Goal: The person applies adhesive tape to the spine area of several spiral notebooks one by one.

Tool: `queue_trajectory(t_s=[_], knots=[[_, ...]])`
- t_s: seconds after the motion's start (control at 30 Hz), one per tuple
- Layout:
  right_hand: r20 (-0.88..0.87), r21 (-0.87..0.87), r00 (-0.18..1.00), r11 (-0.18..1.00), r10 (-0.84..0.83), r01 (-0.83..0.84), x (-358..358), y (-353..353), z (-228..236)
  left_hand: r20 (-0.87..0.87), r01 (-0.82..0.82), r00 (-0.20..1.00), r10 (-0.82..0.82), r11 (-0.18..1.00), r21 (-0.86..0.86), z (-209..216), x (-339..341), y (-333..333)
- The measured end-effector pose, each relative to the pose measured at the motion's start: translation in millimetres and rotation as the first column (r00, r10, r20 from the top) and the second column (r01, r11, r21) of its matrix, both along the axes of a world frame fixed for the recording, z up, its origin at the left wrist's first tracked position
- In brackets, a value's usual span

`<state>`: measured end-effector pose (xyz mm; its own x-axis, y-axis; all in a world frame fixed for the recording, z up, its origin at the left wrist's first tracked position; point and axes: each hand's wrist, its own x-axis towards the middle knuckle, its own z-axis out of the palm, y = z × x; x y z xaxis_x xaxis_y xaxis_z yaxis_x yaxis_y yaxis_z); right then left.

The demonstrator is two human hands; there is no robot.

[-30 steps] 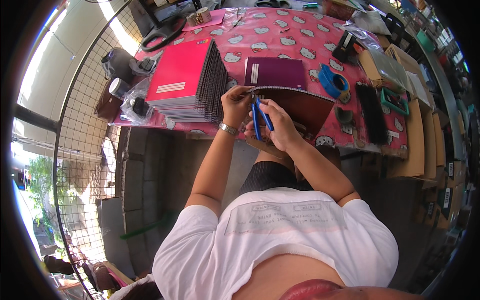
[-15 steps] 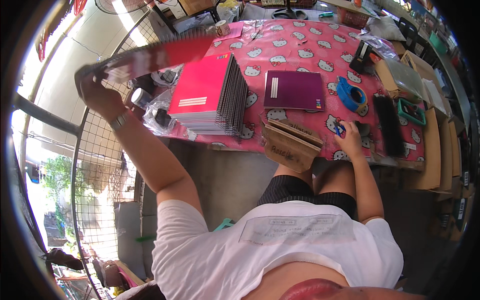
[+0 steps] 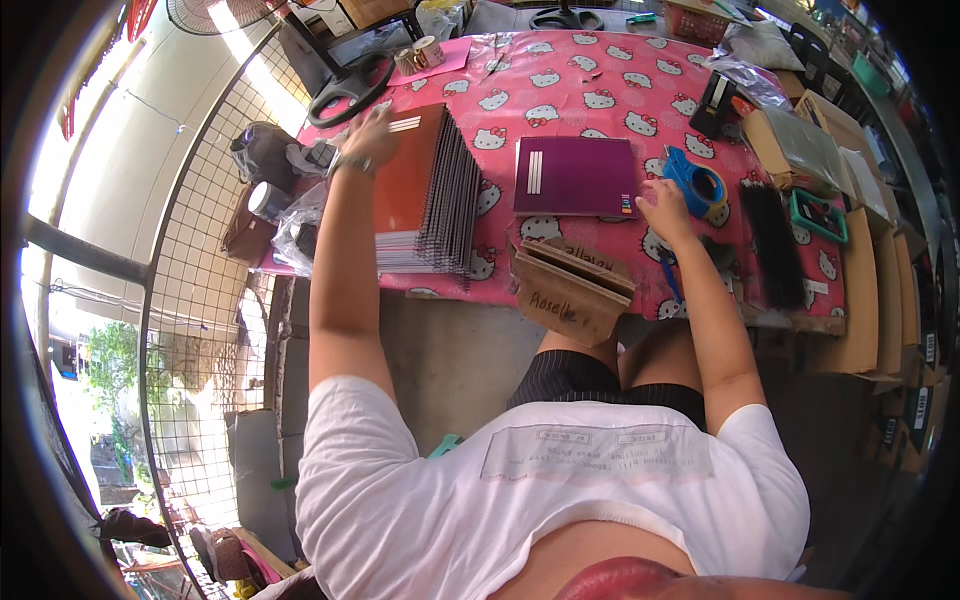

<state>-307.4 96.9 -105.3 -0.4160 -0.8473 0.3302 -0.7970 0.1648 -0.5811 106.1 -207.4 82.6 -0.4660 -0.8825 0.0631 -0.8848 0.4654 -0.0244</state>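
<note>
Resting your hands on the books

Your left hand lay flat on the red stack; your right hand, fingers loose, touched the purple book.

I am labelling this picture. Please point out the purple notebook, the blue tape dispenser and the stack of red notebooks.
purple notebook (image 3: 575, 176), head view, middle of its cover.
blue tape dispenser (image 3: 697, 185), head view, its round blue body.
stack of red notebooks (image 3: 410, 170), head view, top cover.

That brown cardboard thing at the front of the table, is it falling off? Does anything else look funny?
Yes, a bit. The brown cardboard holder sits tilted, hanging past the edge of the table over the lap. The notebook stack beside it is neat, with the left hand on top. The right hand rests near the purple notebook.
</note>
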Motion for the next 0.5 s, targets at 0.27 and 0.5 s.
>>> queue_trajectory(t_s=[0.27, 0.5], knots=[[0.008, 0.351, 0.924, 0.866, -0.383, 0.356, 6.1, -68.4, -33.8, -0.259, -0.156, 0.948, 0.185, 0.980, 0.125, -52.5, 121.0, 30.3], [-0.053, 0.395, 0.885, 0.805, -0.462, 0.443, 25.0, -80.8, -43.2, -0.087, -0.217, 0.972, 0.220, 0.975, 0.045, -39.3, 123.2, 38.7]])
